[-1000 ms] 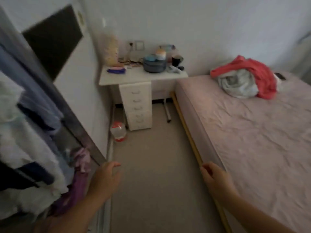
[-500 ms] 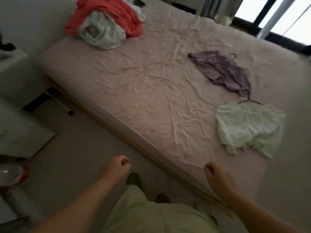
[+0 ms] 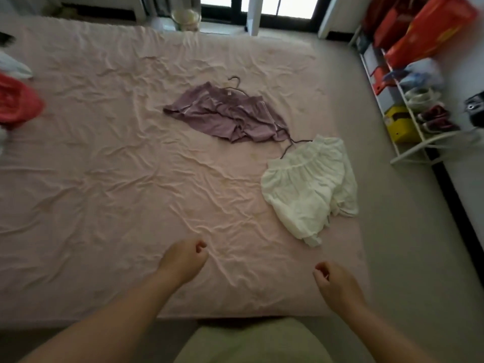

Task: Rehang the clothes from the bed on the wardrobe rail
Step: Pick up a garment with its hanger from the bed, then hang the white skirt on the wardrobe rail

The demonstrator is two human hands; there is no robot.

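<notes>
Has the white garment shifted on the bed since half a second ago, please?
No. The white garment still lies just below the purple garment, near the bed's right edge; only the camera turned.

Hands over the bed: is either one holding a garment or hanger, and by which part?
Nothing is held. The left hand and right hand hang loosely curled above the sheet.

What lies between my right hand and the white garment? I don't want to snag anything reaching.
Nothing visible: only bare pink sheet separates the right hand from the white garment, beyond it.
</notes>
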